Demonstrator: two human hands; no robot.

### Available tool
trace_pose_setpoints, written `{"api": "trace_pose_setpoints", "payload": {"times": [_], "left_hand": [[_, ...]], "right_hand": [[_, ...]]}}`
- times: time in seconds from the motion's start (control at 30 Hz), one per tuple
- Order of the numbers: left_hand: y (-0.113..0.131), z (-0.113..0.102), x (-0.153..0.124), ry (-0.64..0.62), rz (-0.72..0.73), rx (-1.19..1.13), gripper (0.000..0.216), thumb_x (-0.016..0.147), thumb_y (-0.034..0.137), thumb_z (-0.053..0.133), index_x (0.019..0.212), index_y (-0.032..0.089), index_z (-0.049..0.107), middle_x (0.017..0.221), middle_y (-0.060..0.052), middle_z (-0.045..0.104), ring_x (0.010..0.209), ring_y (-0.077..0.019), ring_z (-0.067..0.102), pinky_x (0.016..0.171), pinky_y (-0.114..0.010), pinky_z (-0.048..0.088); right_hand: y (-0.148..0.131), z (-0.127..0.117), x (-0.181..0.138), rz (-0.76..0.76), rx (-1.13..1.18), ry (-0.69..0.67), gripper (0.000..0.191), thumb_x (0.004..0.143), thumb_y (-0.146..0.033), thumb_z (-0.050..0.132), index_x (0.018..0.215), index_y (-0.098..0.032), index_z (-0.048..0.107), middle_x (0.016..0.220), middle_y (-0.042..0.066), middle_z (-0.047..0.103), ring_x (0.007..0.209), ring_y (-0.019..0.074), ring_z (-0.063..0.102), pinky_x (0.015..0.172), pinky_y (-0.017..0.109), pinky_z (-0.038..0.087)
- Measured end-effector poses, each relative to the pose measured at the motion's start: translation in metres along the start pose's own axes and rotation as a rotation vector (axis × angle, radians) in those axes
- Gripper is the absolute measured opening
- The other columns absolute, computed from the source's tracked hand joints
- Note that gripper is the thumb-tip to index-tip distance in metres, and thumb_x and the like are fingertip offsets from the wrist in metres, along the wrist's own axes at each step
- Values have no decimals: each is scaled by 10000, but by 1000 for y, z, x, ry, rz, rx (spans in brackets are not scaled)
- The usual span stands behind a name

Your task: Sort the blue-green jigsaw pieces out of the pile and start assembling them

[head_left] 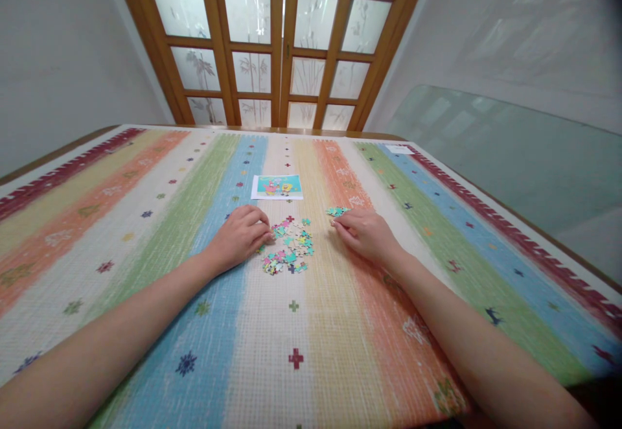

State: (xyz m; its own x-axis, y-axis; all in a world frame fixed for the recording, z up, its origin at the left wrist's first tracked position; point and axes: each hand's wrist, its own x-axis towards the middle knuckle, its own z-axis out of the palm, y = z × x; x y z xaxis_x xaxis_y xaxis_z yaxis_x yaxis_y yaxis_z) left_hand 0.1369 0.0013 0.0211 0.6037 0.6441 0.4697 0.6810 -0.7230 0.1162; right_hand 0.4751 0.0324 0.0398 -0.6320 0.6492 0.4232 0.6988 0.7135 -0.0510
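Observation:
A loose heap of small colourful puzzle pieces (290,247) lies on the striped tablecloth (146,221) between my hands. My left hand (240,234) rests at the heap's left edge, fingers curled, fingertips touching pieces there. My right hand (365,231) lies right of the heap, fingers together, pinched at a few joined teal pieces (336,211). Beyond the heap lies a small reference picture card (277,186) with cartoon figures.
The table runs wide to both sides under the cloth. A small white label (399,150) lies at the far right. A wooden door with frosted glass panes (276,40) stands behind the table. A glass sheet (510,157) leans at the right.

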Motion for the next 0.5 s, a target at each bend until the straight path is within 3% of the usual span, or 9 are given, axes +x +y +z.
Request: {"api": "trace_pose_setpoints", "payload": {"times": [0.13,0.3,0.5], "left_hand": [[8,-2,2,81,-48,-4,317,1046,362,445,914,182,669,976,-76,639,964,-231,542,919,-416,437],[26,-6,5,136,-18,-44,319,1058,334,390,907,169,618,932,-80,632,917,-222,537,881,-388,430],[42,-8,6,133,76,-36,297,1056,299,390,914,162,612,935,-88,641,928,-227,519,889,-384,420]], "right_hand": [[-36,3,9,-41,133,36,318,1037,-326,452,928,-192,719,849,73,717,804,199,618,750,338,397],[-77,6,16,-40,273,-16,233,1014,-377,547,1066,-209,700,956,66,703,931,214,595,835,350,394],[-100,12,21,11,547,-37,115,979,-310,607,980,-203,650,873,29,674,870,181,588,810,320,416]]}}
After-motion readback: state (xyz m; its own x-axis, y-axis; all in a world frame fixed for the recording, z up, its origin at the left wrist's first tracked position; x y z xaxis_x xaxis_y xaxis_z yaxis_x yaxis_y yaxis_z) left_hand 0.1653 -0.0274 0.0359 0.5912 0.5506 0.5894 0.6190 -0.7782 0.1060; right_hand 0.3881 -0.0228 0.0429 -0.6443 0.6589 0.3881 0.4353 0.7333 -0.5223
